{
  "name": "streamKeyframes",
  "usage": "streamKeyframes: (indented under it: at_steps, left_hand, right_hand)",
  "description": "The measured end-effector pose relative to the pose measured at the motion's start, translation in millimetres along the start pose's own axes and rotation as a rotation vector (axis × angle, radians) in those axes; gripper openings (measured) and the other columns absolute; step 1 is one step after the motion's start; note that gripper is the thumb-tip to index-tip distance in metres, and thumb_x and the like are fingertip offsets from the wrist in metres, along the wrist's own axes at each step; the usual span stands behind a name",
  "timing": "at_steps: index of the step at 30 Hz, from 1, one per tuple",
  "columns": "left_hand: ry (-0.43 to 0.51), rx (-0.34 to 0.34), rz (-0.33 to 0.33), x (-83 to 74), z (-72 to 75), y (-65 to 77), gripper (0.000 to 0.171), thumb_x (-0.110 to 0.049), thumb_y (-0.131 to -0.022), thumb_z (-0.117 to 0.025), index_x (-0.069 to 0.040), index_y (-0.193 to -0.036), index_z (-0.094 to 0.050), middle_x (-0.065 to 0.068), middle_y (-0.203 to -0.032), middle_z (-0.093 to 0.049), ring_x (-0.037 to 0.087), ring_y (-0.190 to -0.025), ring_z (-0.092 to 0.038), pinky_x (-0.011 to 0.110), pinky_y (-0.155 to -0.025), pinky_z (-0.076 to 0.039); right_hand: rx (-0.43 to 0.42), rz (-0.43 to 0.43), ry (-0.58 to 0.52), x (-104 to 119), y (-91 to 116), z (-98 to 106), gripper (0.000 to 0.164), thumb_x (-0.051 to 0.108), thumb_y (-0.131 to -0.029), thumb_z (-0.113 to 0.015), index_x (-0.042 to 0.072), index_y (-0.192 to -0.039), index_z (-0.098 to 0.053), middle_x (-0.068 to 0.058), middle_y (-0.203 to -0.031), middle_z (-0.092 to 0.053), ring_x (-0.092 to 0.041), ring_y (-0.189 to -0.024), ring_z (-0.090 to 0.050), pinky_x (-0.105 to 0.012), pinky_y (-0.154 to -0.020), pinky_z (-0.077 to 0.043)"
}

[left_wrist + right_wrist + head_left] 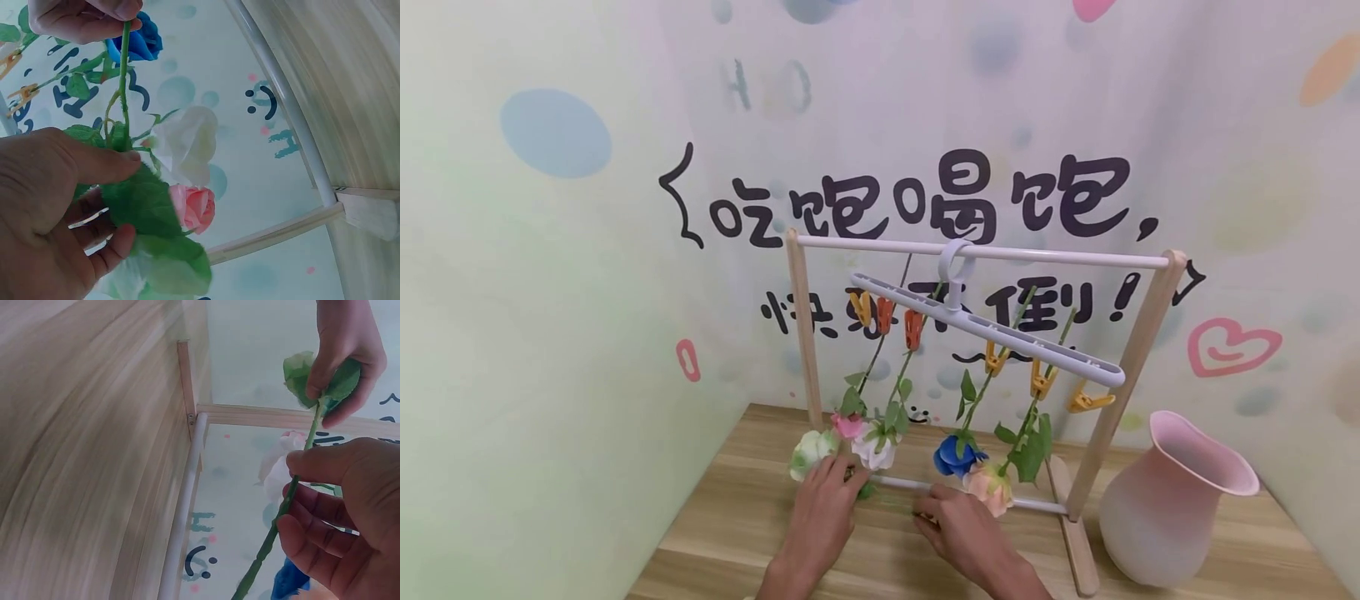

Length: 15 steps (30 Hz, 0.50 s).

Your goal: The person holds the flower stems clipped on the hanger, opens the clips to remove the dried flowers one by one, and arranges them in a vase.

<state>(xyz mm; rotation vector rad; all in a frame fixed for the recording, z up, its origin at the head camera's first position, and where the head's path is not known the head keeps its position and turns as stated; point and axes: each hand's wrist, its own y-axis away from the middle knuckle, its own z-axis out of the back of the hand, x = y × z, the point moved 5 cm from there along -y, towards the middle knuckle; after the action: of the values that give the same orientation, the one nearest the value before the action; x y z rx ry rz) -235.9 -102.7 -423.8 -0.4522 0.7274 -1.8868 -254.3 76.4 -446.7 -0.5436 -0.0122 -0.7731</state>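
Observation:
A pale green-white artificial rose (811,454) is held sideways low in front of the rack. My left hand (827,508) pinches its stem just behind the bloom, thumb beside the green leaf (140,200). Farther along, my right hand (958,529) grips the same green stem (265,547) between thumb and fingers. Behind my hands, a pink rose (847,425), a white rose (876,448), a blue rose (957,456) and a peach rose (990,487) hang bloom-down. Orange clips (913,329) and yellow clips (996,358) on a white hanger (985,325) hold their stems.
The hanger hooks over the top bar (1075,257) of a wooden-sided rack (1131,383). A pink-and-white vase (1157,508) stands right of the rack on the wood-grain table (715,508). A printed wall covering (880,108) rises behind.

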Motion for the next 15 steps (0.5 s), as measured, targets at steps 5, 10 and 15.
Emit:
streamKeyframes:
  at_steps: [5,10,15]
  left_hand:
    - [0.034,-0.105,-0.042,-2.6,5.8,-2.8,0.053,0.016,-0.061,-0.072,-0.013,-0.106,-0.074,0.010,-0.109,-0.065,0.025,-0.101,-0.060,0.039,-0.083,-0.052]
    - [0.065,-0.204,-0.068,-4.3,13.0,-3.7,0.056,0.012,-0.061,-0.071,-0.011,-0.113,-0.071,0.014,-0.119,-0.061,0.029,-0.109,-0.057,0.040,-0.083,-0.052]
    - [0.144,-0.459,-0.014,1.1,26.1,-0.8,0.047,0.004,-0.072,-0.057,0.001,-0.118,-0.065,0.021,-0.119,-0.059,0.033,-0.102,-0.058,0.041,-0.083,-0.048]
  right_hand:
    - [-0.056,-0.033,-0.051,-2.6,0.1,6.6,0.006,0.013,-0.083,-0.077,0.018,-0.083,-0.075,0.012,-0.073,-0.057,0.008,-0.061,-0.047,-0.013,-0.053,-0.039]
    - [-0.143,-0.037,-0.052,-5.1,1.2,15.5,0.010,0.009,-0.080,-0.079,0.018,-0.082,-0.075,0.011,-0.077,-0.062,0.005,-0.065,-0.053,-0.013,-0.055,-0.043]
    - [-0.210,-0.061,-0.025,-6.9,2.3,25.8,0.014,0.006,-0.076,-0.082,0.017,-0.081,-0.075,0.010,-0.077,-0.062,0.003,-0.065,-0.055,-0.014,-0.055,-0.044]
